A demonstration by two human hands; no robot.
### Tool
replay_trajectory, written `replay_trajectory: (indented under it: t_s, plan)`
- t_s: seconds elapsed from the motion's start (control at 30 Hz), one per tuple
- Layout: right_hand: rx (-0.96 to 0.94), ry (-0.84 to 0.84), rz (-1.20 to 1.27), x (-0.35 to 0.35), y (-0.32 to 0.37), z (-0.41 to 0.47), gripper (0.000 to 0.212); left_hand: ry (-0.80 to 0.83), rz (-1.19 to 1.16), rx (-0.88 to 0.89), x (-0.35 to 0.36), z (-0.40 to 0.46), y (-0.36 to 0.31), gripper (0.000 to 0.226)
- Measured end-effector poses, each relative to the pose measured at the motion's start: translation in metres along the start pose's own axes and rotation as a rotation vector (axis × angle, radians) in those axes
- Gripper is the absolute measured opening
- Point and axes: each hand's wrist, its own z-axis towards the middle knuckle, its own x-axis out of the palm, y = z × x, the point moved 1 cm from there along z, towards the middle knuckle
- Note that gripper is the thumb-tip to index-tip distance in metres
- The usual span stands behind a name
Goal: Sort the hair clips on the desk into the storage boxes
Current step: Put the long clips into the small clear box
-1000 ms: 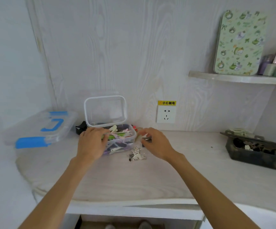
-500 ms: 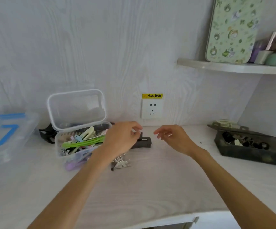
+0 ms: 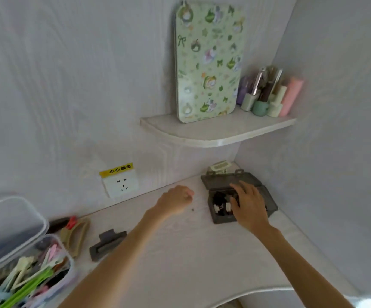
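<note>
Left grip (image 3: 175, 200) curled shut, contents hidden, hovering just left of the dark box (image 3: 266, 196); right grip (image 3: 247, 202) spread loose over that box's open compartment, can't tell if it holds anything. Grey claw clip (image 3: 106, 242) lies on the tabletop (image 3: 180, 263) well left of the box, looks light, rigid, springy plastic; pinch its rear tabs. Tan clip (image 3: 77, 232) sits further left.

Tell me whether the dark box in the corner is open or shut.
Open. The dark box has its lid folded back toward the wall, and small dark and white items show inside beside the right hand.
</note>
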Motion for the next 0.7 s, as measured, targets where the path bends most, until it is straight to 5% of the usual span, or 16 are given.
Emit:
replay_trajectory:
  t_s: [0.1,0.2,0.4,0.57,0.7]
  plan:
    - [0.109,0.296,-0.129,-0.001,-0.033,-0.006,0.051,0.167,-0.034,-0.055,0.030,0.025,-0.009,0.047]
    - [0.006,0.497,-0.115,-0.004,-0.040,-0.015,0.053,0.192,-0.155,-0.161,0.051,0.043,-0.014,0.057]
    - [-0.104,0.637,0.031,-0.008,-0.015,-0.023,0.043,0.157,-0.373,-0.354,0.059,0.046,-0.002,0.051]
    - [-0.103,0.742,0.196,-0.007,0.010,-0.027,0.045,0.146,-0.163,-0.333,0.041,0.027,0.011,0.028]
    - [-0.143,0.826,0.290,0.002,0.049,-0.035,0.044,0.167,-0.166,-0.478,0.013,-0.001,0.041,0.021]
